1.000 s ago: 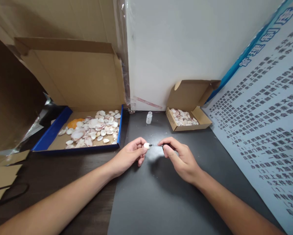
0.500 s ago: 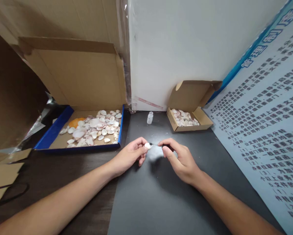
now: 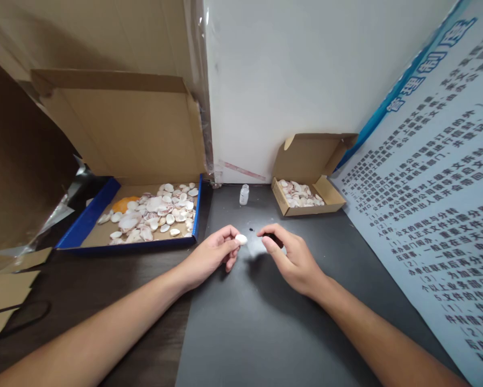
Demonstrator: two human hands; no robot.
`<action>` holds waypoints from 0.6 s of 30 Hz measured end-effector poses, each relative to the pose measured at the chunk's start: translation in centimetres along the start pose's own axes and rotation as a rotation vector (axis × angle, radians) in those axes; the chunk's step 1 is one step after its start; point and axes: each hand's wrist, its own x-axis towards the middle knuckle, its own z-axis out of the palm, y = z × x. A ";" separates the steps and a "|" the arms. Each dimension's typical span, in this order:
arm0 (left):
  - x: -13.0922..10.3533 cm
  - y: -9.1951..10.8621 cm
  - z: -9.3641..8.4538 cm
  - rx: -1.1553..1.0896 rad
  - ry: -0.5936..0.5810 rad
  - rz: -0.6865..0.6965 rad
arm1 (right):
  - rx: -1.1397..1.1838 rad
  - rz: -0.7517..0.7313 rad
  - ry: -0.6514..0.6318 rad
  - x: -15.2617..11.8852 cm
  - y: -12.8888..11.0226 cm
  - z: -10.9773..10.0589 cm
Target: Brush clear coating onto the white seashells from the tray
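Note:
My left hand (image 3: 215,251) pinches a small white shell (image 3: 241,239) between thumb and fingers, over the grey mat. My right hand (image 3: 295,262) is closed on a small brush with a black cap-like handle, largely hidden by the fingers. The brush's dark tip (image 3: 251,229) shows to the right of the shell and slightly above it, apart from it. Its thin stem is hard to see. Beyond the hands a small white bottle (image 3: 244,195) stands upright without a lid.
At the left, a blue-sided cardboard box (image 3: 197,207) with its lid up holds many shells and something orange (image 3: 124,205). A smaller cardboard box (image 3: 317,211) with shells stands at the back right. A printed sheet (image 3: 427,177) lines the right side; a white panel (image 3: 282,80) rises behind.
The brush tip has come away from the shell and sits a little up and to the right of it. Both hands keep their grips. The view has shifted slightly.

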 end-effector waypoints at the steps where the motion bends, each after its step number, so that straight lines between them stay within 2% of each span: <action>1: -0.2 0.3 0.0 0.040 0.011 0.005 | -0.065 -0.013 0.011 0.1 0.1 0.0; 5: -1.7 2.6 -0.4 0.317 0.015 0.096 | -0.112 0.010 -0.043 0.3 0.7 0.1; 7: -2.4 4.0 -1.1 0.469 0.060 0.165 | -0.112 0.015 -0.070 0.3 0.9 0.3; 10: -2.3 5.9 -2.3 0.537 0.140 0.205 | -0.104 -0.003 -0.094 0.4 0.9 0.7; 12: -1.2 6.9 -2.8 0.630 0.191 0.228 | -0.111 -0.009 -0.116 0.4 0.8 0.8; 14: 0.5 7.7 -2.5 0.771 0.201 0.257 | -0.120 -0.014 -0.131 0.4 0.9 0.8; 16: 2.5 8.3 -1.5 0.929 0.199 0.308 | -0.129 -0.016 -0.132 0.5 1.0 0.7; 18: 4.1 8.8 -0.1 1.066 0.131 0.323 | -0.132 -0.016 -0.125 0.5 1.3 0.5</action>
